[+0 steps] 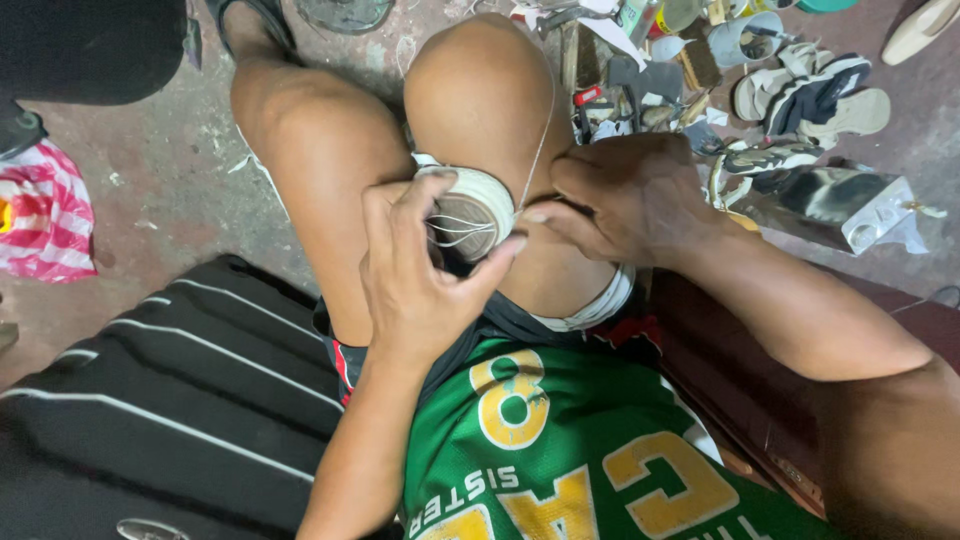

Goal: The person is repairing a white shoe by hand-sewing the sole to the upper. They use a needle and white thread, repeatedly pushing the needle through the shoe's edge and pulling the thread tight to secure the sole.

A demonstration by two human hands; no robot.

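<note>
A shoe with a pale, cream-coloured sole (478, 205) is wedged between my knees, its toe pointing up at me. My left hand (420, 275) wraps around the near end of the shoe, thumb pressed on the sole's edge. My right hand (625, 195) pinches something small at the right side of the sole; a thin white thread (541, 140) runs up from it over my right knee. More thread loops lie across the sole under my left fingers.
A heap of shoes and sandals (810, 95), tools and scraps lies on the concrete floor at the upper right. A red-and-white striped bag (45, 215) sits at the left. A black striped cloth (170, 380) covers the seat at lower left.
</note>
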